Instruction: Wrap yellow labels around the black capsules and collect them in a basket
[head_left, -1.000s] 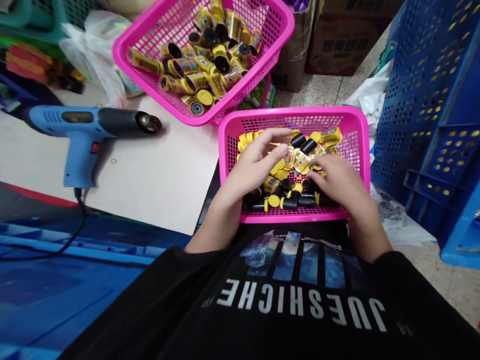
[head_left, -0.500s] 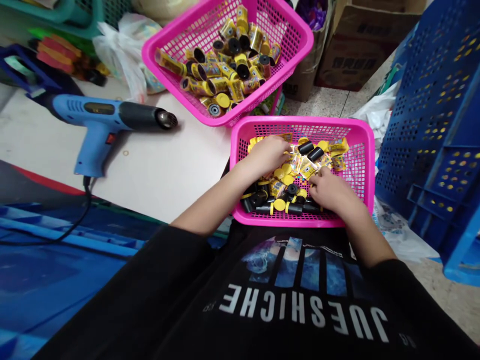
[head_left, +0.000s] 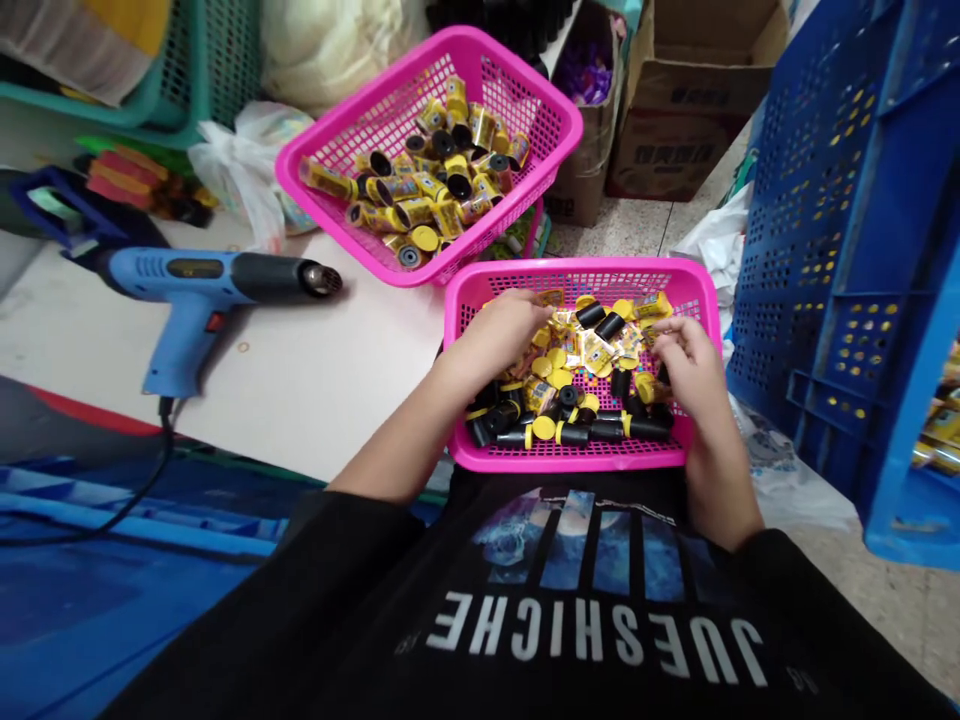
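In front of my body sits a pink basket holding black canisters, yellow round caps and yellow printed sleeves. My left hand reaches over its left side. The fingers are curled down among the pieces, beside a printed sleeve at the back wall, and what they hold is hidden. At the right side is my right hand, palm down, thumb and fingers apart. Its fingertips are at a small yellow printed sleeve, and I see nothing gripped.
Behind stands a second pink basket with several yellow-wrapped canisters. A blue heat gun lies on the white table at left, its cord hanging down. Blue crates rise at right. Cardboard boxes and plastic bags stand farther back.
My right hand has moved right and slightly up from the canisters to the sleeves at the basket's right side, its fingers spreading. My left hand stays nearly in place. The camera view has shifted.
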